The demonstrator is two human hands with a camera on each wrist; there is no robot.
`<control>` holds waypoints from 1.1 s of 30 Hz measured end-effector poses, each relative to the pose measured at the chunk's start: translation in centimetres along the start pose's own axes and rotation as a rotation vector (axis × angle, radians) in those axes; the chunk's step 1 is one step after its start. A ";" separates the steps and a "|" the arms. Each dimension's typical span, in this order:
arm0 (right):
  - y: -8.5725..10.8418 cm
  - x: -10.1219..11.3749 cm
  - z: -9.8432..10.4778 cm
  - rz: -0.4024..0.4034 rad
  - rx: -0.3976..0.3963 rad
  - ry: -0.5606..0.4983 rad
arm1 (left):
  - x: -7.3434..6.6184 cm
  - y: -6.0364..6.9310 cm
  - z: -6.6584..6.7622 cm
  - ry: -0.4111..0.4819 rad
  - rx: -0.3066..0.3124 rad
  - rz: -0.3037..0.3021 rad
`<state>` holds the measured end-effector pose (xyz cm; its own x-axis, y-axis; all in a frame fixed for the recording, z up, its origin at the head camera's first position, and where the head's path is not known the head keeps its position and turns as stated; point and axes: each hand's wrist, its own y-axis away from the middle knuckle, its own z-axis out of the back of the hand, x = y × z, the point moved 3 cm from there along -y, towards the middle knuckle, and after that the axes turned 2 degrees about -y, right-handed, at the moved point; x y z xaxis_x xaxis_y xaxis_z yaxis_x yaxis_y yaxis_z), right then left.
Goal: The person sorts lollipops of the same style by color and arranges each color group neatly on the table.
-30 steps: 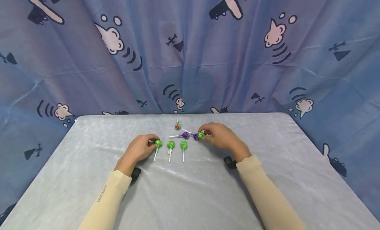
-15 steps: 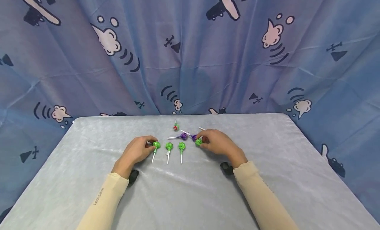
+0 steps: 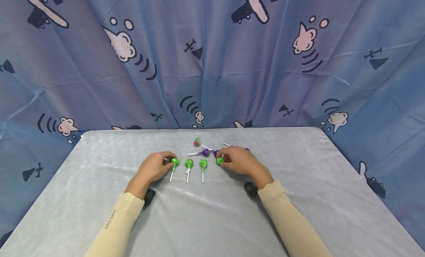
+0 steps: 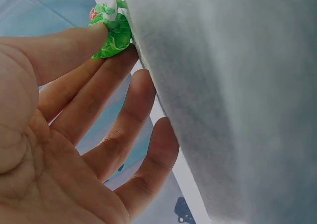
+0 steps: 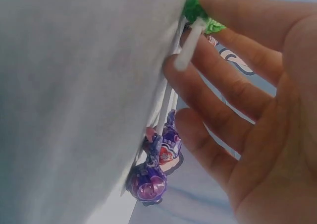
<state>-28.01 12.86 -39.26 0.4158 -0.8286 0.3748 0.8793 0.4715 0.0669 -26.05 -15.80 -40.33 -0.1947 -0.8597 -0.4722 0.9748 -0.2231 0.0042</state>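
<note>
Row looks mostly done: three green lollipops (image 3: 189,163) lie side by side on the bench (image 3: 199,220), fourth green lollipop (image 3: 219,160) at right end, not yet released. Purple lollipops (image 3: 206,152) and red-and-green lollipop (image 3: 197,142) lie behind, not lined up. Hands reach in from both sides; right hand (image 3: 240,161) grip pinches fourth's head, other fingers fanned; left hand (image 3: 155,167) grip pinches leftmost green one's wrapper.

1 pale table (image 3: 212,223) before 1 blue airplane-print curtain (image 3: 212,93) makes this a screened workspace, probably indoors.
</note>
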 end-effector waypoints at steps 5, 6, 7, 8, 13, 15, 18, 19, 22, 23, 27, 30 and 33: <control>0.1 0.1 0.1 -0.020 0.012 -0.002 | 0.0 -0.1 0.0 0.000 -0.004 0.001; 0.1 0.1 0.1 -0.026 0.015 -0.003 | 0.0 -0.1 0.0 0.000 -0.005 0.001; 0.1 0.1 0.2 -0.031 0.016 -0.005 | 0.0 -0.1 -0.1 0.000 -0.005 0.000; 0.2 0.1 0.2 -0.036 0.016 -0.007 | 0.0 -0.1 -0.1 -0.001 -0.004 -0.001; 0.2 0.1 0.2 -0.043 0.008 -0.009 | 0.0 -0.2 -0.1 -0.006 -0.004 -0.008; 0.2 0.0 0.2 -0.043 0.008 -0.008 | 0.0 -0.2 -0.2 -0.006 -0.004 -0.008; 0.2 -0.1 0.2 -0.043 0.009 -0.012 | 0.0 -0.2 -0.2 -0.007 -0.004 -0.008; 0.2 -0.1 0.2 -0.043 0.008 -0.013 | 0.0 -0.2 -0.2 -0.007 -0.005 -0.007; 0.2 -0.2 0.3 -0.043 0.007 -0.019 | 0.0 -0.2 -0.2 -0.006 -0.006 -0.005; 0.2 -0.3 0.3 -0.042 0.006 -0.020 | 0.0 -0.2 -0.2 -0.007 -0.007 -0.006; 0.1 -0.3 0.4 -0.038 -0.001 -0.031 | 0.0 -0.1 -0.2 -0.006 -0.012 -0.006; 0.1 -0.3 0.3 -0.027 -0.010 -0.045 | -0.1 -0.1 -0.1 -0.005 -0.015 -0.008; 0.1 -0.2 0.3 -0.016 -0.014 -0.055 | 0.0 0.0 -0.1 -0.008 -0.016 -0.011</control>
<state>-28.06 13.21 -39.08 0.3884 -0.8181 0.4240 0.8891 0.4536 0.0608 -26.08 -15.75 -40.37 -0.2066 -0.8608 -0.4651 0.9741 -0.2257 -0.0150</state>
